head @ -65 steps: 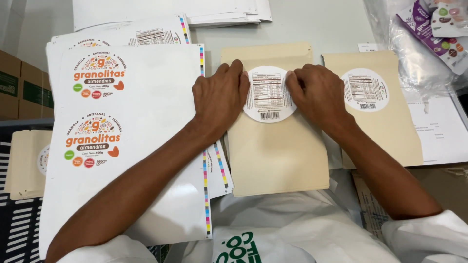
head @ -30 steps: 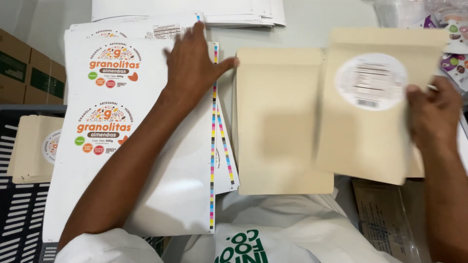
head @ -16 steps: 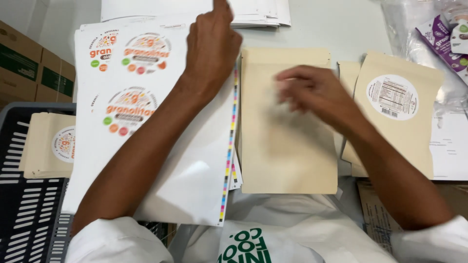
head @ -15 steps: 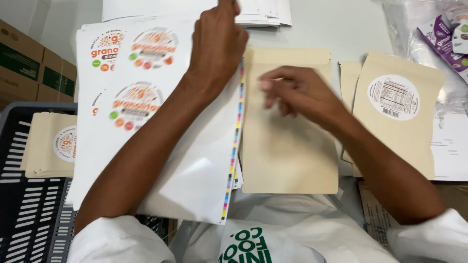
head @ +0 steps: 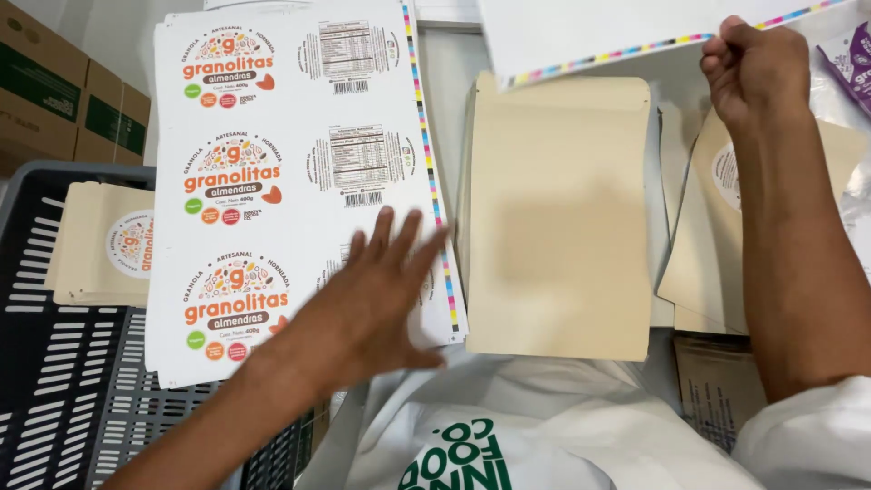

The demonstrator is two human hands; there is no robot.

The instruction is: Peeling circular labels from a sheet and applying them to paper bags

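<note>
Left hand, fingers spread flat, is laid on the label sheet, whose long axis runs away from the body. A white sheet is pinched by the right hand above the upright plain pouch.

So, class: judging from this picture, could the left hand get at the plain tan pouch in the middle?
Probably yes. The left hand lies flat on the label sheet, right beside the pouch, with nothing between them.
</note>
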